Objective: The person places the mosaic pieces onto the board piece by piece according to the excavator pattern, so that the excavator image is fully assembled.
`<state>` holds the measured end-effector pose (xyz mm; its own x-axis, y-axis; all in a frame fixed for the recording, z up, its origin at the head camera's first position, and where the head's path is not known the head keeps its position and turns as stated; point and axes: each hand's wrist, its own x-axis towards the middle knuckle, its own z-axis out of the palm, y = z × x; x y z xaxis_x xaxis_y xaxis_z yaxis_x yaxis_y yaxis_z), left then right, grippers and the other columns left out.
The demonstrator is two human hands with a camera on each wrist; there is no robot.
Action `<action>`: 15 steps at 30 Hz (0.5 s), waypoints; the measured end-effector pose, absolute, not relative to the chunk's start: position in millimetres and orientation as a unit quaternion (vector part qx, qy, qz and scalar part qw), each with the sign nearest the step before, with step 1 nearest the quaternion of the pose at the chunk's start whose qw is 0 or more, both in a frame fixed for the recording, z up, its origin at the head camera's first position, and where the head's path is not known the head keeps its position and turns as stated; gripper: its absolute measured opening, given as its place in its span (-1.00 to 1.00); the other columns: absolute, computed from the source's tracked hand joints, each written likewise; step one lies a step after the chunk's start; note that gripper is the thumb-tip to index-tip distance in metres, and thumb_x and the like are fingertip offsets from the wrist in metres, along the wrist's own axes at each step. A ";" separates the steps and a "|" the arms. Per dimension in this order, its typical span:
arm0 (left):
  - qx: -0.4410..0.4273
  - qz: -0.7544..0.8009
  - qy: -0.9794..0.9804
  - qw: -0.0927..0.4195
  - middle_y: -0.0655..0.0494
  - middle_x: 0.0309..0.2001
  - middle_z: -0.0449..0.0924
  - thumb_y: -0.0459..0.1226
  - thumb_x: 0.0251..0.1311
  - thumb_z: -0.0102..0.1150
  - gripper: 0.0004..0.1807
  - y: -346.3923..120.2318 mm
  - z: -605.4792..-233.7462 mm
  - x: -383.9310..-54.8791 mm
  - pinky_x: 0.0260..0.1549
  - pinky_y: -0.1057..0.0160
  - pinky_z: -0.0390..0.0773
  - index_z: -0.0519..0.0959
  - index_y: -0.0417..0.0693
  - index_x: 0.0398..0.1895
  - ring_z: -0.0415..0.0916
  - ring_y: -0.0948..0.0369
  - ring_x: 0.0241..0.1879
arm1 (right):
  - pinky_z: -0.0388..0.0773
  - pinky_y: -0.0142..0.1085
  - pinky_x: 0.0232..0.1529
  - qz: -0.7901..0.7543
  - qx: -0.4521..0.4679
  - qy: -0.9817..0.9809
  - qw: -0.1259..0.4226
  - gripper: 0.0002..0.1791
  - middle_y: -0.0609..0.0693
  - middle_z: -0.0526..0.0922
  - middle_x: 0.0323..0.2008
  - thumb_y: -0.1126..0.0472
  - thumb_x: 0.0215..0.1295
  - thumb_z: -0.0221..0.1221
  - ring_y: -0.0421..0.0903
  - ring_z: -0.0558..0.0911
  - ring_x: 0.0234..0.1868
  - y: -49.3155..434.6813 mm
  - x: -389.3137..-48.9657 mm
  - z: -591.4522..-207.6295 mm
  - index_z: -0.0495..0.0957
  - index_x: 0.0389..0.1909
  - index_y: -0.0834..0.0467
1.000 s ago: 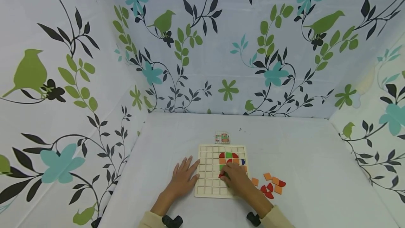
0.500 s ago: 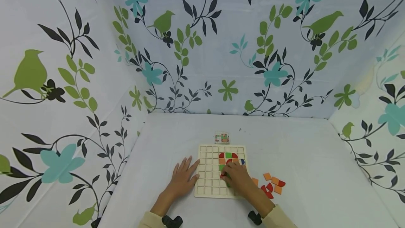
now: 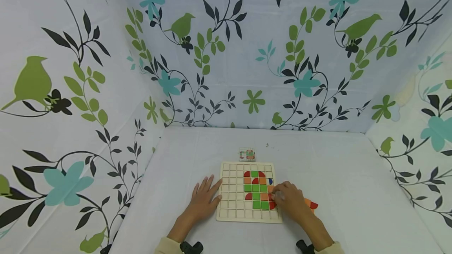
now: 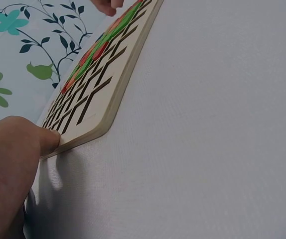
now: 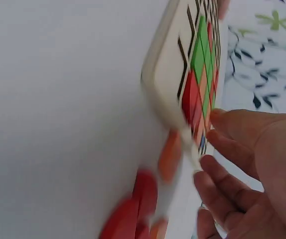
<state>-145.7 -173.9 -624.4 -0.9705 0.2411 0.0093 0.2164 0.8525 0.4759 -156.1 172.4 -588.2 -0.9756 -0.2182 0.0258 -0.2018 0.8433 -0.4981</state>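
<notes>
A pale wooden grid board (image 3: 233,203) lies on the table. Red, orange and green tiles fill part of its right half, among them green squares (image 3: 256,196) and a red quarter-circle piece (image 3: 248,196). My left hand (image 3: 203,199) lies at the board's left edge with fingers extended, and its thumb touches the rim in the left wrist view. Over the board's right edge is my right hand (image 3: 290,201), its fingers loosely bent. The right wrist view shows nothing held between the fingers of that hand (image 5: 252,164).
Right of the board lie loose pieces: a red one (image 3: 313,205) peeks out past my right hand, and red pieces (image 5: 120,219) and an orange tile (image 5: 170,157) blur in the right wrist view. A small patterned card (image 3: 247,154) sits behind the board.
My right hand has left the red quarter-circle piece in the board's grid and moved right to the board's edge, now covering most loose pieces. My left hand stays in place.
</notes>
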 end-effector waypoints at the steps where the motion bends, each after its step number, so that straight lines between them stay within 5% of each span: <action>1: 0.119 0.244 0.962 0.025 -0.17 0.67 0.09 -0.04 0.57 0.02 -0.38 -173.8 -624.6 -145.7 0.52 -0.43 -0.06 0.31 0.10 0.63 -0.06 -0.21 0.67 | 0.54 0.10 -0.01 -0.255 -0.096 0.962 0.024 -0.82 -0.01 0.65 -0.05 0.09 0.35 0.43 0.05 0.61 0.04 181.2 -155.8 -588.0 0.70 -0.11 0.01; 7: 0.120 0.250 0.960 0.027 -0.18 0.66 0.10 -0.05 0.57 0.03 -0.38 -172.9 -623.3 -145.1 0.52 -0.43 -0.07 0.31 0.08 0.63 -0.05 -0.22 0.67 | 0.60 0.18 -0.09 -0.249 -0.028 0.966 0.061 -0.64 0.24 0.60 0.04 0.12 0.37 0.38 0.18 0.59 0.01 238.0 -153.0 -582.9 0.62 0.08 0.21; 15: 0.118 0.249 0.961 0.027 -0.17 0.67 0.09 -0.04 0.57 0.02 -0.38 -172.9 -622.5 -143.5 0.52 -0.43 -0.08 0.30 0.09 0.63 -0.06 -0.22 0.67 | 0.56 0.29 -0.18 -0.252 0.005 0.962 0.107 -0.72 0.25 0.62 -0.11 0.18 0.39 0.33 0.22 0.63 -0.07 284.5 -146.4 -572.9 0.59 -0.06 0.29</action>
